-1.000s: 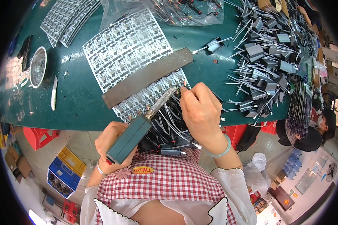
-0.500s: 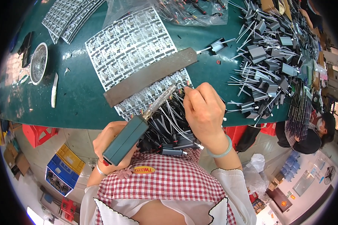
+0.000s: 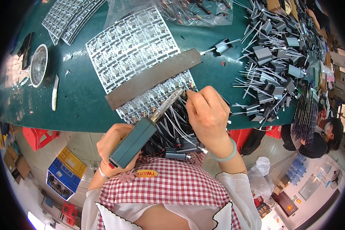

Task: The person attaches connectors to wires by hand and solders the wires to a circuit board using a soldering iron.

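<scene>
My left hand is closed round the dark green body of a soldering iron. The iron's silvery shaft slants up and to the right, with its tip at the near edge of a white circuit board panel, close to my right fingertips. There my right hand pinches what looks like a thin wire, its end partly hidden by the fingers. Under the iron and between my hands hang several black parts with white leads, along the panel's near edge. A flat grey-brown bar lies across the panel.
A heap of black parts with white leads covers the table's right side, and one such part lies apart. At left are a round bowl and a whitish stick. More panels and a plastic bag lie at the back.
The soldering iron has shifted a little to the right, its tip nearer my right fingertips. My right hand has moved slightly toward me and left. The panel has slid very slightly left.
</scene>
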The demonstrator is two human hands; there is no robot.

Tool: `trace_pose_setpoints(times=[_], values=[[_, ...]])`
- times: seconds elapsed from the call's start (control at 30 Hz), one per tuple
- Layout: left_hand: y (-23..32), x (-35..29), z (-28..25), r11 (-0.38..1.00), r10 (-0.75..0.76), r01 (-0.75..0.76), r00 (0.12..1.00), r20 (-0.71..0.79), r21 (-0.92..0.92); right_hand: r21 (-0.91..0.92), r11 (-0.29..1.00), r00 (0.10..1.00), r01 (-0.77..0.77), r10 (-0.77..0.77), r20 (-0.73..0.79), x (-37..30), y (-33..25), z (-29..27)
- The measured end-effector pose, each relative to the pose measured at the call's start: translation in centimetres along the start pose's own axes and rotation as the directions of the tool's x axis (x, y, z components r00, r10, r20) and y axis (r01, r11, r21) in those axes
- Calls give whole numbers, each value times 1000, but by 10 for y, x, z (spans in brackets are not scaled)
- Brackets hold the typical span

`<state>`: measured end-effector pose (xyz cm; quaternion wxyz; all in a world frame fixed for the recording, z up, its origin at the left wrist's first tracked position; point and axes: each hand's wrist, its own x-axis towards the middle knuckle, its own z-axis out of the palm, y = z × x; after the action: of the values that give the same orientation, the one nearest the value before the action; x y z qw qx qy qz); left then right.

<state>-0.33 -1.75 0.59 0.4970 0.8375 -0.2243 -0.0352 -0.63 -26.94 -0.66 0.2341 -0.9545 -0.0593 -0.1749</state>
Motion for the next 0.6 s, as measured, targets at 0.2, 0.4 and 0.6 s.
trace_pose_setpoints(times=[0.2,0.4,0.6], values=[[1,0,2,999,32,-32,999,-15,38,0,1000,1000,5,-5,-16,1,0,1],[1,-1,3,998,20,-19,1000,-10,52,-11,1000,1000,-3,3,1,0,0,1],[3,-4,-3,1000,3,-2,1000,-11,19,-8,1000,1000,-4,4,-10,0,0,1]])
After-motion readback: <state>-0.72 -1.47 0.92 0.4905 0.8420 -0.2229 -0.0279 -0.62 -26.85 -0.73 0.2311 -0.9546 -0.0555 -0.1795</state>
